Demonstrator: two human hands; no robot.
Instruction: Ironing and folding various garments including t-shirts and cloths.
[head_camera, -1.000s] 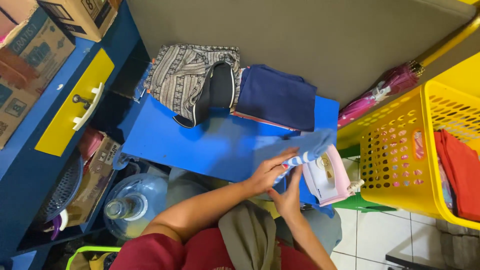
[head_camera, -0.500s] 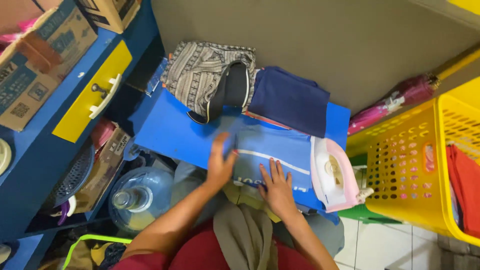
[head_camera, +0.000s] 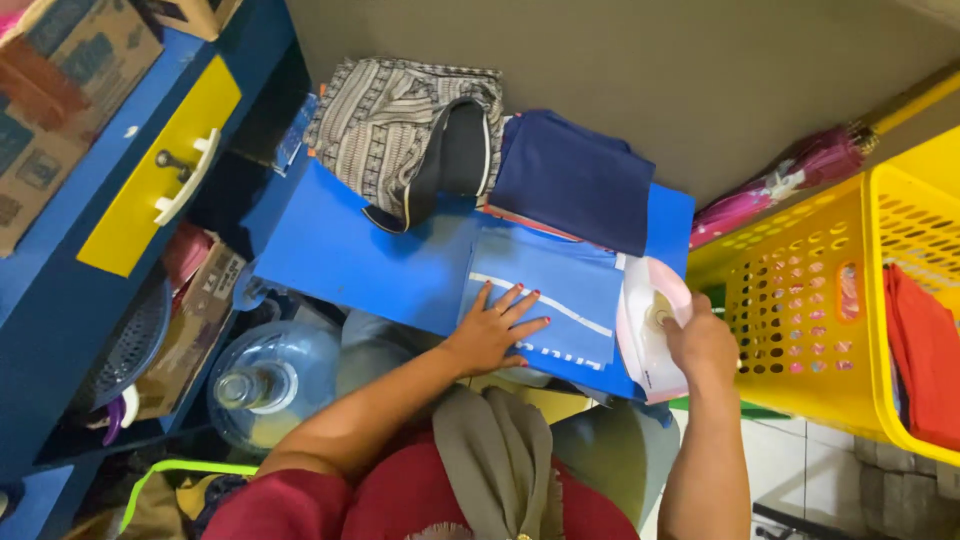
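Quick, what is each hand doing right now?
Left hand: open, fingers spread, pressed flat on the light blue cloth.
Right hand: closed on the handle of the pink and white iron.

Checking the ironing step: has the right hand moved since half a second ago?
Yes. The right hand has left the light blue cloth and gone right, toward the yellow basket, onto the pink iron. The left hand lies flat on the cloth.

Yellow basket (head_camera: 800, 300), water jug (head_camera: 270, 385)
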